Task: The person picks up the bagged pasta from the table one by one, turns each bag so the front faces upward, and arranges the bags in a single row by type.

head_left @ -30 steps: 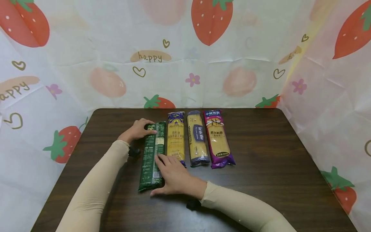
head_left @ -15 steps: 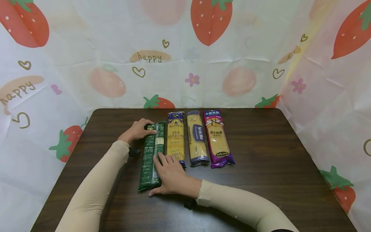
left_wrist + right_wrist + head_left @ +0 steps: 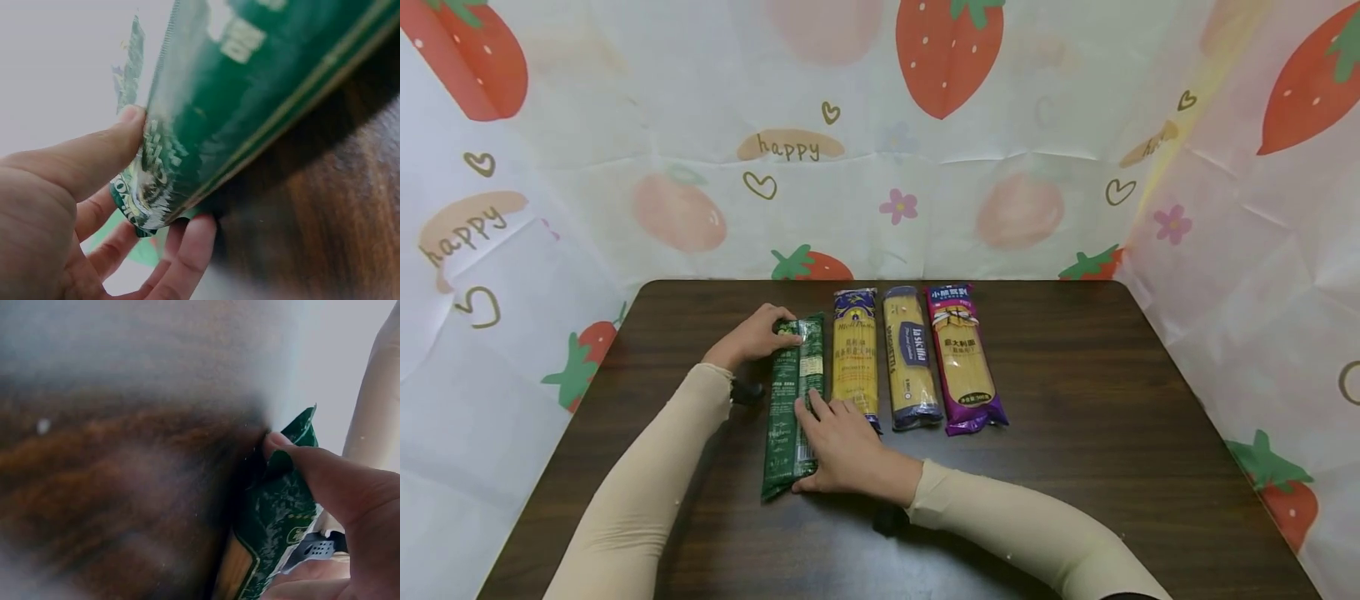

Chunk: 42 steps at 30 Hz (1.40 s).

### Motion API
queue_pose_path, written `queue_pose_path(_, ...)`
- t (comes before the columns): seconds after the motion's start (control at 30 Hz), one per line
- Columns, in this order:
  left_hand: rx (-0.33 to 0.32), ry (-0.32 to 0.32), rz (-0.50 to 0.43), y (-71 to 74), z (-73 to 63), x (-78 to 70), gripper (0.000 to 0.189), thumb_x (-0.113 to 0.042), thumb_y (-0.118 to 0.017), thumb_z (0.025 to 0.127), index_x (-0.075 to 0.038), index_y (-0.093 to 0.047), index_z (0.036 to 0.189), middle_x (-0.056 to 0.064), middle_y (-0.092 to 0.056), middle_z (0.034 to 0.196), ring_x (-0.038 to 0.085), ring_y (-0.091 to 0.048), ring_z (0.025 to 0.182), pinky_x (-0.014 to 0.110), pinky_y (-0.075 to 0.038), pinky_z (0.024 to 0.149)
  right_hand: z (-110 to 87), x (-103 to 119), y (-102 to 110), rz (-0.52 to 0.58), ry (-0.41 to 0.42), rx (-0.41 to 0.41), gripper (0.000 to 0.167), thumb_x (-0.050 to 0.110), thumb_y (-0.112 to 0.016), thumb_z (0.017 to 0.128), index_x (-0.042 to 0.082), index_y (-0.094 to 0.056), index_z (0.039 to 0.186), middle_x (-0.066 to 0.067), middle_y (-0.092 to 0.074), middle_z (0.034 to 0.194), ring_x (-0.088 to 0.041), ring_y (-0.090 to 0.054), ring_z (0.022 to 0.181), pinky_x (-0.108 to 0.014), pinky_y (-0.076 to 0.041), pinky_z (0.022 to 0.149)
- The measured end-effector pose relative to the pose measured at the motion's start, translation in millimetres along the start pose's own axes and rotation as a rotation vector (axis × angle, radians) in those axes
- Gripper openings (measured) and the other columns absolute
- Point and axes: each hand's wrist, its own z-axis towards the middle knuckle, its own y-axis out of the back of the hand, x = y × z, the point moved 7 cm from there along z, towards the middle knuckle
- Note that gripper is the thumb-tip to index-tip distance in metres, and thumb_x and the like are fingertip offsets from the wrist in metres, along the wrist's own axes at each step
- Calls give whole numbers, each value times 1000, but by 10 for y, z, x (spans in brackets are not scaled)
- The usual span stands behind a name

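Note:
A green pack of spaghetti (image 3: 784, 400) lies at the left of a row of pasta packs, slightly tilted. My left hand (image 3: 751, 337) grips its far end, thumb on top and fingers beyond the edge; the left wrist view shows the crinkled end (image 3: 153, 187) between thumb and fingers. At the near end, my right hand (image 3: 850, 450) holds the right side, fingers on the upper face and thumb at the bottom corner. In the right wrist view that thumb (image 3: 319, 472) presses the folded green end (image 3: 278, 506). Part of the pack is hidden by both hands.
Just right of the green pack lies a yellow and blue pasta pack (image 3: 854, 358). Beyond it are a blue-ended spaghetti pack (image 3: 912, 358) and a purple pasta pack (image 3: 966, 358). All lie on a dark wooden table (image 3: 1075, 400), with a strawberry-printed curtain (image 3: 850, 200) around it.
The green pack has tilted and shifted a little, opening a slightly wider gap to the yellow pack. My right thumb has moved in from the table to the pack's near corner.

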Motion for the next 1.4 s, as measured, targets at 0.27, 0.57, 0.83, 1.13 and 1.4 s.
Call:
queue_pose_path(0.27, 1, -34, -46, 46, -21, 21, 42, -21, -66, 110, 8, -57, 139, 35, -42, 150, 47, -58, 117, 61, -52, 99, -41, -26, -3, 113, 41, 5, 112, 71, -81, 86, 12, -36, 169, -20, -32, 173, -34, -53, 144, -51, -40, 122)
queue_pose_path(0.57, 21, -6, -198, 86, -25, 113, 39, -27, -68, 109, -1, -58, 137, 29, -49, 153, 41, -62, 119, 53, -59, 95, -110, -88, 55, 237, 56, -8, 111, 64, -85, 86, 13, -32, 171, -19, -27, 175, -37, -49, 148, -53, -42, 121)
queue_pose_path(0.83, -6, -31, -232, 159, -7, 50, 44, -33, -70, 107, -3, -61, 138, 26, -59, 141, 37, -66, 114, 53, -59, 95, -237, -187, 149, 405, 58, -50, 111, 54, -89, 87, 11, -31, 171, -19, -23, 176, -39, -40, 155, -53, -43, 121)
queue_pose_path(1.13, 1, -37, -250, 178, 6, -67, 47, -38, -72, 106, -6, -64, 139, 17, -67, 116, 29, -62, 88, 49, -56, 84, -397, -359, 205, 562, 83, -119, 110, 47, -93, 85, 8, -34, 169, -19, -27, 174, -38, -41, 154, -50, -42, 122)
queue_pose_path(1.4, 9, -45, -369, 199, 17, -120, 55, -40, -68, 108, -4, -57, 148, 22, -67, 135, 39, -66, 124, 54, -55, 109, -495, -540, 259, 720, 139, -169, 107, 35, -96, 84, 8, -36, 168, -16, -28, 175, -37, -35, 158, -55, -40, 123)
